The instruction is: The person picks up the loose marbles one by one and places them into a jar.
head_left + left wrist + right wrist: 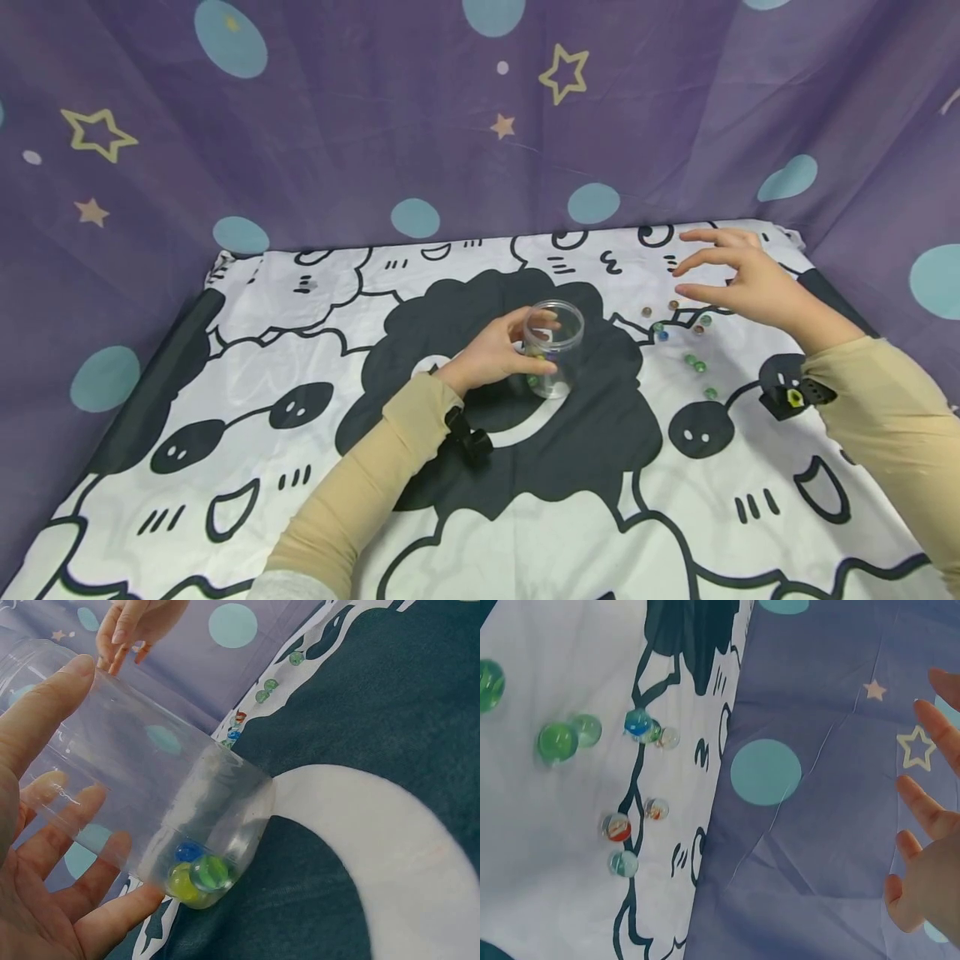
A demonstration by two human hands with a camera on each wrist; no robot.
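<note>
In the head view my left hand [495, 350] grips a clear plastic jar [561, 354] by its side, thumb in front and fingers behind. The jar has no lid on its rim and tilts in the left wrist view. At its bottom lie a blue marble [187, 851], a yellow marble [182, 883] and a green marble [211, 873]. My right hand [757, 283] hovers over the right side of the table with its fingers spread and nothing in them. Several loose marbles [700, 367] lie on the cloth below and left of it.
A white tablecloth [585, 550] with black cartoon sheep covers the table. Behind it hangs a purple curtain [322, 142] with stars and blue dots. In the right wrist view, a red-and-white marble [617, 827] lies among green and clear ones.
</note>
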